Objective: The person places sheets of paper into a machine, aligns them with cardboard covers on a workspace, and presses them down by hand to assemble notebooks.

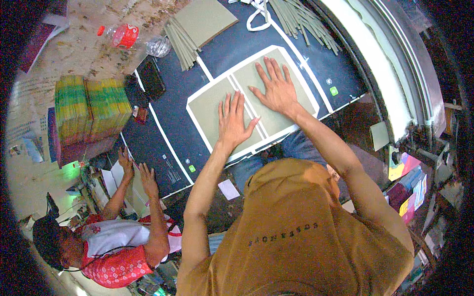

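Note:
Flat on the left grey board (205, 106) rests my left hand (232, 122), its fingers stretched out and the thumb spread. My right hand (277, 90) lies with fingers apart on the right grey board (302, 97). Both palms face down and hold nothing. The boards lie side by side on a white sheet (190, 102) with cut corners, whose border shows around them. Between the boards runs a narrow strip (236, 82) with white lines along it. Under the sheet is a dark blue table surface (173, 101) marked with white lines.
Grey board strips (181, 44) lie beside a large grey board (205, 22); more strips (303, 24) lie far right. A white cord loop (258, 19), a plastic bottle (123, 36) and a tall stack of printed sheets (89, 113) stand around. A co-worker (118, 241) works at left.

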### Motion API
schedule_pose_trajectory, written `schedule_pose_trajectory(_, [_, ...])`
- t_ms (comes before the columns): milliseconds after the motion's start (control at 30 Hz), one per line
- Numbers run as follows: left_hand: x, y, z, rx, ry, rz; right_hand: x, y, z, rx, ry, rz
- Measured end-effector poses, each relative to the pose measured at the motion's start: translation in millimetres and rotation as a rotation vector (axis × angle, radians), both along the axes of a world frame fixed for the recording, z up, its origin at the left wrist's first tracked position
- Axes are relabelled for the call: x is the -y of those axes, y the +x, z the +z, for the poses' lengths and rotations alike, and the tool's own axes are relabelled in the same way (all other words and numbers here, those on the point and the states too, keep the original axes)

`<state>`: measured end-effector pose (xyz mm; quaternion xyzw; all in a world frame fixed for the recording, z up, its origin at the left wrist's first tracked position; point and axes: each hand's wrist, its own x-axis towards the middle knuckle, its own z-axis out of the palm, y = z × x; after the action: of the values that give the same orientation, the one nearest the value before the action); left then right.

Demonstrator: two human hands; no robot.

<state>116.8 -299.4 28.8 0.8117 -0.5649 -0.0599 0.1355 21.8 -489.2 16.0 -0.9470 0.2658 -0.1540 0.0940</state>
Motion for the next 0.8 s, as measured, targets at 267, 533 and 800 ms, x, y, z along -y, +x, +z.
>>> schedule_pose_trajectory(267, [3.3,-3.6,10.6,-0.023,0.078,-0.025,2.6,-0.4,-0.1,0.002,0.022,-0.003])
schedule_pose_trajectory(533, [3.7,-6.3,4.9,0.039,0.067,-0.036,2.2,-1.8,2.7,-0.017,0.036,-0.011])
schedule_pose_trajectory(800, [0.3,-7.5,16.8,-0.001,0.042,-0.008,-1.1,0.1,6.3,-0.046,0.009,0.003])
